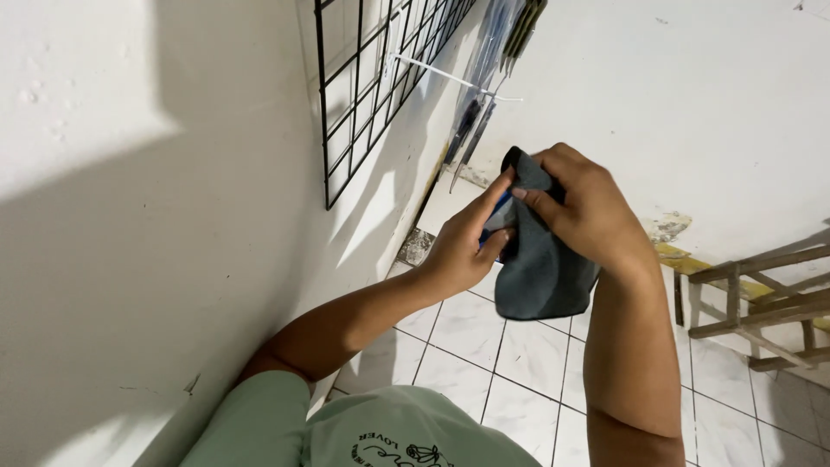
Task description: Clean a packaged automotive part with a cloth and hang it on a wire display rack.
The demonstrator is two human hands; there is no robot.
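Above the tiled floor (467, 346), both hands' fingers clamp a dark grey sock (540, 268) hanging lengthwise below them, right hand (588, 212) uppermost, left hand (462, 246) alongside.

Head view, steeply down, close.

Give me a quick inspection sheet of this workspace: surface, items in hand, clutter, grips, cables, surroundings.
Surface: white tiled floor, no table in view.
Job's things: dark grey cloth held by both hands; a small blue item shows under it, kind unclear.
Clutter: wooden frame at right.
Grips: left hand and right hand both closed on the cloth.
Cables: nothing seen.
Surroundings: white walls, black wire grid panel, packaged items hanging from its hook.
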